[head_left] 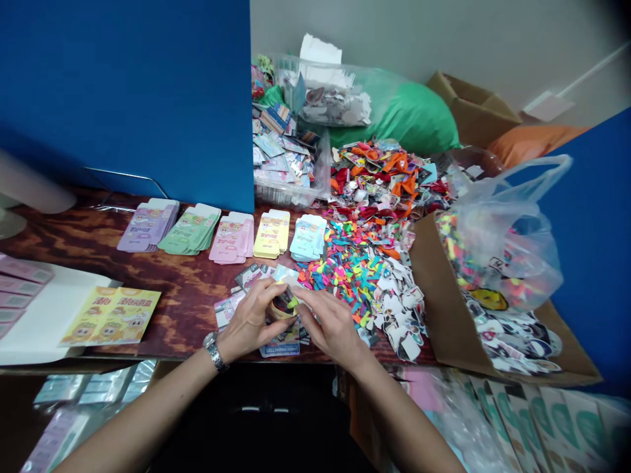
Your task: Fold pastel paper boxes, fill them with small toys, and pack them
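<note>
My left hand (251,318) and my right hand (331,323) meet near the front edge of the wooden table (187,289). Both pinch a small packet of cards and stickers (284,301) between thumb and fingers. A metal watch (213,349) sits on my left wrist. Under the hands lie a few printed cards (280,345). Just right of my right hand spreads a heap of bright balloons (348,263) and white-backed stickers (394,315).
Flat paper sleeves lie in a row: purple (148,225), green (191,228), pink (231,238), yellow (272,234), blue (308,236). A yellow sheet (111,315) lies left. A cardboard box (434,309) with a plastic bag (503,243) stands right. A blue partition (128,92) rises behind.
</note>
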A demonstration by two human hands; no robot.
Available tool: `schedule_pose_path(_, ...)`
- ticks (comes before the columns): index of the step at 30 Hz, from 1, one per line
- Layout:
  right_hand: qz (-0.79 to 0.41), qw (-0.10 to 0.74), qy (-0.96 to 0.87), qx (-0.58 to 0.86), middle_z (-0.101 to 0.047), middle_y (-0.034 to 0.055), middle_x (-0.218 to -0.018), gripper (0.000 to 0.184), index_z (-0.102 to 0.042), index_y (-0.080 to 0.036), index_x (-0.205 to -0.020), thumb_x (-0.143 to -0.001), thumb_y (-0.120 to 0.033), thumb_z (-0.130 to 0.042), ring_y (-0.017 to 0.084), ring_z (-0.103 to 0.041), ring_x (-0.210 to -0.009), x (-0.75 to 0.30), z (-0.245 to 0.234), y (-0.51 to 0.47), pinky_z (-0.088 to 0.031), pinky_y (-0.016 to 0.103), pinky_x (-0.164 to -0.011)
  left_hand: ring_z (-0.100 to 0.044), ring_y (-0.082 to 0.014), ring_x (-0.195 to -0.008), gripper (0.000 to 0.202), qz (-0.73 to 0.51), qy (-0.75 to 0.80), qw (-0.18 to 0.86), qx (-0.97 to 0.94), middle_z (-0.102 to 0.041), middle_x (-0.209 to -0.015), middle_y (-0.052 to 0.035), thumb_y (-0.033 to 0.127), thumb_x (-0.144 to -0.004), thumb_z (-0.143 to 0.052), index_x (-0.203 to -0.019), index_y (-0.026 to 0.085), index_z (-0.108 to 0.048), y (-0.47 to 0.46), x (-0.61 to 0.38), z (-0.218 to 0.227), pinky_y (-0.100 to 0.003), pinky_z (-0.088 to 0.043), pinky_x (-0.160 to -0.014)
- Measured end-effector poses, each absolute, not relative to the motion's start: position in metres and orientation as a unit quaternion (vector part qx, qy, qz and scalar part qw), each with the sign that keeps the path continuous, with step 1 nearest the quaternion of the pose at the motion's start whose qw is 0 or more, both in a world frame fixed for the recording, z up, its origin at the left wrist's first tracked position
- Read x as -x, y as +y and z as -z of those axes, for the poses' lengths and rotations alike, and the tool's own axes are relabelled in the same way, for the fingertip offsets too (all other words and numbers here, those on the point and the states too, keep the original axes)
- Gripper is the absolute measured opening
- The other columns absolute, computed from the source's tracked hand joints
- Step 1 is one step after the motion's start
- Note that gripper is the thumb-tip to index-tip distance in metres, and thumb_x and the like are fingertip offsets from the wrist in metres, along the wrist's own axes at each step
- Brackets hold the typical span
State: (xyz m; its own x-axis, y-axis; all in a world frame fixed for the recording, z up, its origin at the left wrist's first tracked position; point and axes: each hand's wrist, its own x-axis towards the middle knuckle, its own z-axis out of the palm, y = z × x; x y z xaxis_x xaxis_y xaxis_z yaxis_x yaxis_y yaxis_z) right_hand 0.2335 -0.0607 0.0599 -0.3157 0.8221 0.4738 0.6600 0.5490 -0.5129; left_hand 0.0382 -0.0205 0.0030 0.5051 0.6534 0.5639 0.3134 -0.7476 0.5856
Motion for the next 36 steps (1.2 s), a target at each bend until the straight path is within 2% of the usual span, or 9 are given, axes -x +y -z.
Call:
schedule_pose_path(8, -0.063, 0.378, -0.793, 0.473, -0.067, 0.0088, -0.122, 0.055, -0.038, -0.021, -0.145, -0.093, -0.014, -0.054, 0.019, -0.068, -0.104, -0.23, -0.059, -0.061, -0.056, 0.031, -0.089, -0.051, -0.0256, -0.119, 0.068, -0.412, 0.289, 0.204, -0.839, -0.05, -0.124, -0.0163, 0.021, -0.082, -0.067, -0.14, 0.017, -0.031, -0.02, -0.038, -0.004, -0.041, -0.051, -0.094)
schedule_pose_path(19, -0.059, 0.396, -0.778, 0.484, -0.067, 0.0078, -0.123, 0.06, -0.035, -0.023, -0.147, -0.092, -0.015, -0.058, 0.019, -0.069, -0.103, -0.226, -0.065, -0.063, -0.057, 0.03, -0.091, -0.05, -0.0263, -0.122, 0.073, -0.439, 0.28, 0.195, -0.831, -0.05, -0.125, -0.0168, 0.019, -0.079, -0.071, -0.141, 0.017, -0.032, -0.02, -0.038, -0.006, -0.044, -0.05, -0.096)
schedule_pose_path(28, -0.139, 0.399, -0.753, 0.505, -0.064, 0.0069, -0.127, 0.055, -0.04, -0.024, -0.143, -0.091, -0.017, -0.059, 0.018, -0.067, -0.105, -0.226, -0.066, -0.065, -0.055, 0.028, -0.093, -0.049, -0.0275, -0.123, 0.076, -0.439, 0.275, 0.176, -0.837, -0.049, -0.127, -0.0175, 0.016, -0.079, -0.07, -0.143, 0.019, -0.029, -0.02, -0.038, -0.01, -0.046, -0.05, -0.096)
schedule_pose_path(36, -0.135, 0.404, -0.752, 0.503, -0.068, 0.0074, -0.119, 0.042, -0.05, -0.021, -0.133, -0.092, -0.016, -0.057, 0.017, -0.066, -0.108, -0.222, -0.072, -0.064, -0.054, 0.027, -0.093, -0.049, -0.0284, -0.123, 0.076, -0.44, 0.264, 0.172, -0.841, -0.048, -0.127, -0.0174, 0.014, -0.08, -0.067, -0.144, 0.022, -0.027, -0.018, -0.037, -0.011, -0.049, -0.05, -0.095)
